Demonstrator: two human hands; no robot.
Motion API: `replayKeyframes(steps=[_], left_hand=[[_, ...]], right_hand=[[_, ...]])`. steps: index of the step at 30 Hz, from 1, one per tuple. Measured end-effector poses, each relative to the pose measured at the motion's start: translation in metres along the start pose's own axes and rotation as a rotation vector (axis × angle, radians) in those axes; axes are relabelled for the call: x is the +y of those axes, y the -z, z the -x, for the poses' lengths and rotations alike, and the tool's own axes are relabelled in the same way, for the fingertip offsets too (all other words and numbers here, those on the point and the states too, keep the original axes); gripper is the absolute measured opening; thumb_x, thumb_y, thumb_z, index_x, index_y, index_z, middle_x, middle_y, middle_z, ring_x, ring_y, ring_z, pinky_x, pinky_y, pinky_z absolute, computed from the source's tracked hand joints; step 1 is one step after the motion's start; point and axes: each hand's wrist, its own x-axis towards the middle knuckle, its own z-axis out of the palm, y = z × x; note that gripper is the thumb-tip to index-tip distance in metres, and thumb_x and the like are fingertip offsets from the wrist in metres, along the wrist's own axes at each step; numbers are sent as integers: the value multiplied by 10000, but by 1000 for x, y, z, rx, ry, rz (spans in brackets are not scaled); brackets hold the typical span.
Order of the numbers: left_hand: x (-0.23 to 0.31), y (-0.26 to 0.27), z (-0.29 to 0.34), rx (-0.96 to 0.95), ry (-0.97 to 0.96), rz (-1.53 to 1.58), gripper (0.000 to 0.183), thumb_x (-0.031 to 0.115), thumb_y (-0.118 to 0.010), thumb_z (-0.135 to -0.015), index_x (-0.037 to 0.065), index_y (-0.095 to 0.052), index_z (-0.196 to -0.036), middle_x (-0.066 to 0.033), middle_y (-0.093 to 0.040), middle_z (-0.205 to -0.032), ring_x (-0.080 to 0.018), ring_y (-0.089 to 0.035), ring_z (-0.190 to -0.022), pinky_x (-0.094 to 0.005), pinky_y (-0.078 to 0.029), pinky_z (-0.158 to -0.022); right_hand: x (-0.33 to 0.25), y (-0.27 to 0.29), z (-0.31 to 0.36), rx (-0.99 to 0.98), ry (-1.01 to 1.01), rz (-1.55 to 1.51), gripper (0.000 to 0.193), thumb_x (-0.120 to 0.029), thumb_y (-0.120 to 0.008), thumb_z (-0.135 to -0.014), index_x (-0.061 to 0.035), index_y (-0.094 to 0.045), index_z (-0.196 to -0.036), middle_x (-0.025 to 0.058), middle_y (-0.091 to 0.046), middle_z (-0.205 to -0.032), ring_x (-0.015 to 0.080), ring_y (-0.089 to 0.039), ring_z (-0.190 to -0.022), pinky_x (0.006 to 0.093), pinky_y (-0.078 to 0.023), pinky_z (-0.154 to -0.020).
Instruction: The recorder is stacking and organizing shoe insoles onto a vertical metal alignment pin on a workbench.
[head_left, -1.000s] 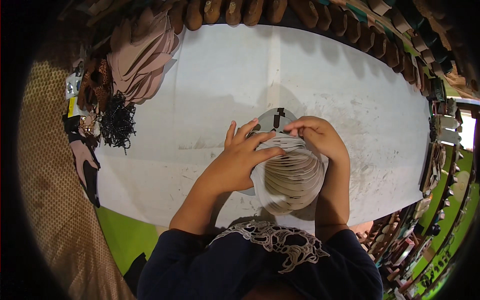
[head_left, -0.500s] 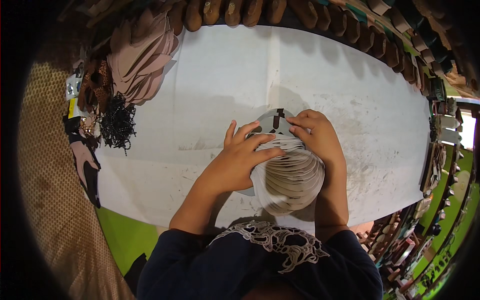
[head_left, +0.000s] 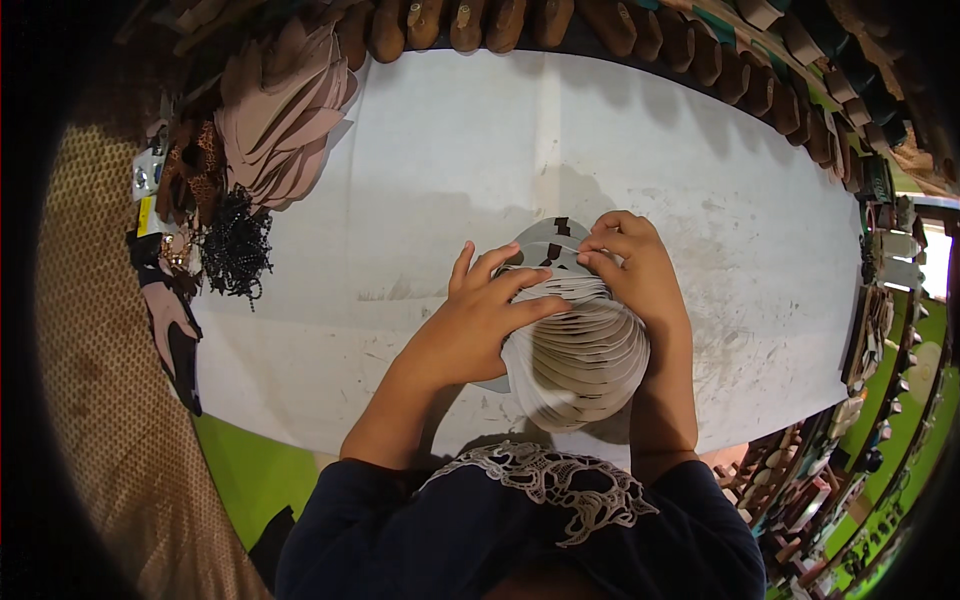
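A fanned stack of thin, pale grey insole-shaped sheets (head_left: 585, 355) lies on the white table in front of me. My left hand (head_left: 485, 305) rests across the stack's left side, fingers spread, thumb and fingertips touching the upper layers. At the far end, grey sheets with dark brown marks or patches (head_left: 552, 232) stick out from under the fan. Thumb and bent fingers of my right hand (head_left: 630, 260) pinch the edge of one sheet there. How many layers are between those fingers cannot be made out.
White paper (head_left: 430, 130) with smudges covers the table. Brown shoe lasts (head_left: 466, 25) line its back edge. At the left lie overlapping pink cut pieces (head_left: 280, 120) and a heap of black beaded strands (head_left: 237, 245). Racks with shoe parts (head_left: 870, 340) stand at the right.
The right fingers have shifted slightly and a sheet edge at the far end has moved, showing the dark marks differently. The left hand has stayed in place.
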Motion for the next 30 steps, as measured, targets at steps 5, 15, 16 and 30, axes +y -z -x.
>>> replayKeyframes(steps=[5,15,16,30], left_hand=[[1,2,-1,-4,3,36,567,237,-778,-553,269,-637,-1101,-34,-476,-1330,-368,-262,-1332,-588,-91,-1083],[3,5,-2,-17,32,94,571,194,-761,-538,260,-645,-1093,-59,-440,-1358,-378,-230,-1350,-581,-76,-1091],[2,4,-1,-12,24,80,605,134,-735,-534,282,-630,-1111,-53,-452,-1339,-365,-249,-1341,-597,-88,-1084],[1,2,0,12,11,58,657,85,-715,-526,303,-605,-1136,-35,-496,-1289,-346,-293,-1318,-613,-100,-1078]], right_hand=[[7,5,2,-223,-48,-236,94,-56,-659,-764,-43,-666,-857,54,-647,-825,202,-569,-821,314,-447,-757],[13,13,1,-353,19,-240,94,-79,-654,-795,-59,-684,-882,57,-657,-805,192,-580,-779,298,-457,-718],[12,15,1,-355,21,-242,94,-79,-654,-795,-59,-684,-882,57,-657,-805,192,-580,-779,298,-457,-718],[9,8,-4,-247,-331,-280,215,-195,-641,-851,-19,-685,-968,69,-658,-784,131,-591,-748,258,-459,-688]])
